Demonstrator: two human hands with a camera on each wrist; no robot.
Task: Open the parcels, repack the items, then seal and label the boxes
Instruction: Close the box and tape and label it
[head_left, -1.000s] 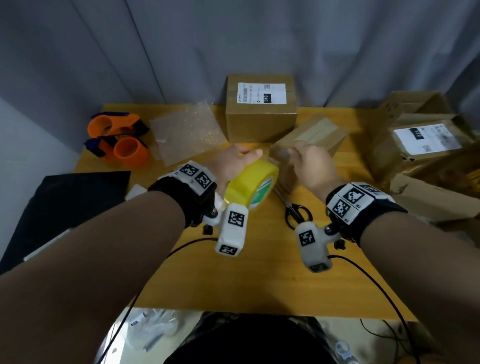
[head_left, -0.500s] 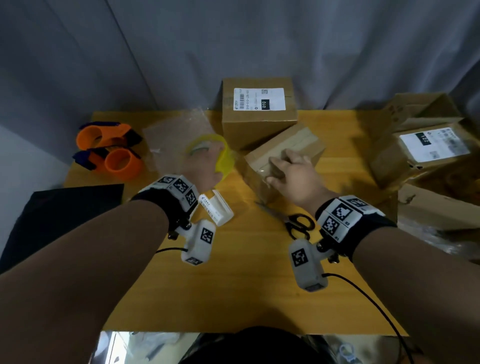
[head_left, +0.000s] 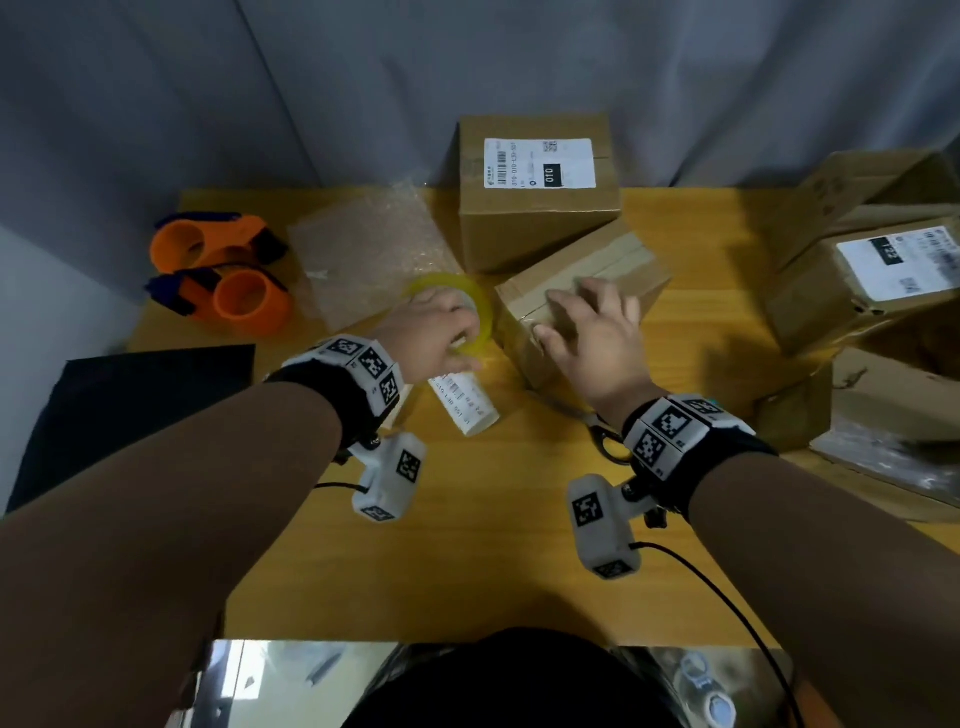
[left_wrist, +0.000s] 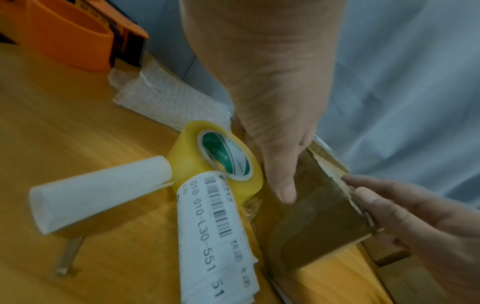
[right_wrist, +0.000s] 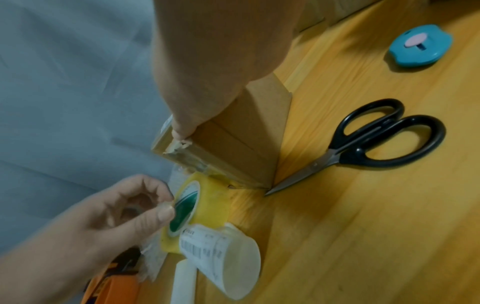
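Note:
A small brown cardboard box (head_left: 623, 260) with clear tape along its top lies at an angle in the middle of the wooden table (head_left: 467, 545). My right hand (head_left: 587, 312) rests on its near end with the fingers spread flat and the thumb at the corner. A yellow tape roll (head_left: 485, 312) with a green core (right_wrist: 184, 207) stands on edge against the box's left end. My left hand (head_left: 457, 322) has its fingers curled and pinches the roll's rim between thumb and fingertips in the right wrist view. A short strip of tape runs from the roll to the box.
Two rolls of printed labels (head_left: 462, 405) lie just in front of the tape. Black scissors (right_wrist: 376, 142) and a teal cutter (right_wrist: 420, 45) lie to the box's right. A labelled box (head_left: 540, 192) stands behind, with bubble wrap (head_left: 363, 260), orange dispensers (head_left: 223, 275) and a black mat (head_left: 130, 415) on the left. Opened cartons (head_left: 857, 280) are piled on the right.
My left hand swung the tape roll away to the left over the bubble wrap, then brought it down onto the table beside the box. My right hand stayed on the box.

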